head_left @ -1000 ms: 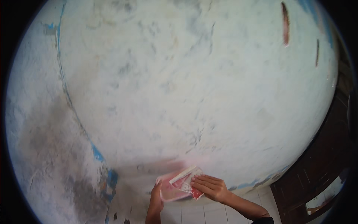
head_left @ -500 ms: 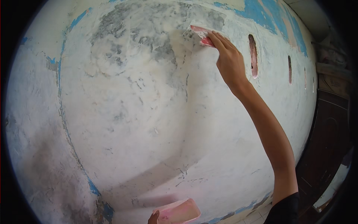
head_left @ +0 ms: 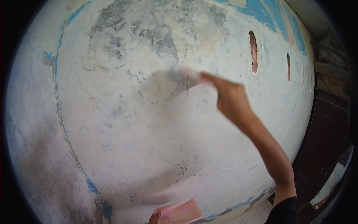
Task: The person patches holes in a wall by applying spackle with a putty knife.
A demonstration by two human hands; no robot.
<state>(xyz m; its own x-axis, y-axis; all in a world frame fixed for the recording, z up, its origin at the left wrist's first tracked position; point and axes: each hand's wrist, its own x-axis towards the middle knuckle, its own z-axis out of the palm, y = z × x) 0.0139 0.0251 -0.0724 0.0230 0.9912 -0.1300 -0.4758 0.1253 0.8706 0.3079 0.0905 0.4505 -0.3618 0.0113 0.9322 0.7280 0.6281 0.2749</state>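
Raised against the patchy white wall (head_left: 123,112), my right hand (head_left: 223,95) is closed around a pink-and-white flat scraper (head_left: 192,74), which is blurred by motion and lies at or very close to the wall's surface. Whether it touches cannot be told. A soft shadow falls left of it. At the bottom centre, my left hand (head_left: 154,218) grips the left end of a shallow pink plastic container (head_left: 181,211), only part of that hand showing. The wall around and above the scraper has grey mottled patches and a pale smeared area.
Narrow vertical slots (head_left: 253,52) are cut in the wall at the upper right. Blue paint remnants (head_left: 268,16) run along the top. A dark wooden door (head_left: 320,130) stands at the right, with a box (head_left: 333,81) above it and a tiled floor (head_left: 250,216) low down.
My right hand rose with the scraper from the container to the upper wall, then moved down somewhat over the last half second. A pale smear now shows higher up. My left hand still holds the container low.
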